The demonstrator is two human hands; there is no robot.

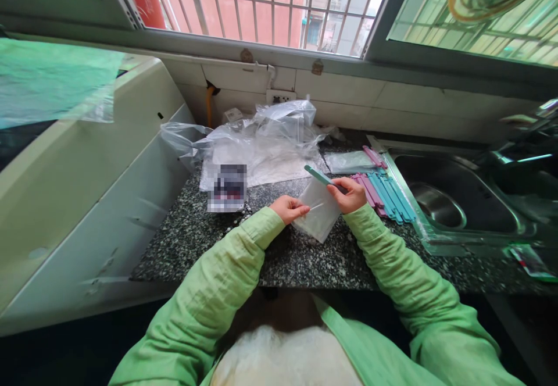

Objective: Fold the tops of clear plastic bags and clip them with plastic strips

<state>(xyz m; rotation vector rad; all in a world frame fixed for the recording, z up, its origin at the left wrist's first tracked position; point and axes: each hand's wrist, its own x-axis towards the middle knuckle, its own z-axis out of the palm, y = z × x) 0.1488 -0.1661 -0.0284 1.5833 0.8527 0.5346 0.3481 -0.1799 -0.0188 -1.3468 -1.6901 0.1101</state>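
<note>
Item: small clear bag (320, 214), held between my two hands just above the near counter edge. My left hand (288, 207) pinches its left edge; my right hand (351, 194) is closed on its right side and on a green stick (320, 175), whose long axis points far-left. Setting: speckled stone counter (305, 258); pink and blue sticks (383, 194) just right; sink (457, 200) farther right; crumpled plastic (261, 142) beyond; barred window (261, 2).

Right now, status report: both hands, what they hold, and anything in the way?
Left hand pinching small clear bag. Right hand holding bag and teal stick. Pink and blue sticks piled beside right hand; nothing blocking.
</note>
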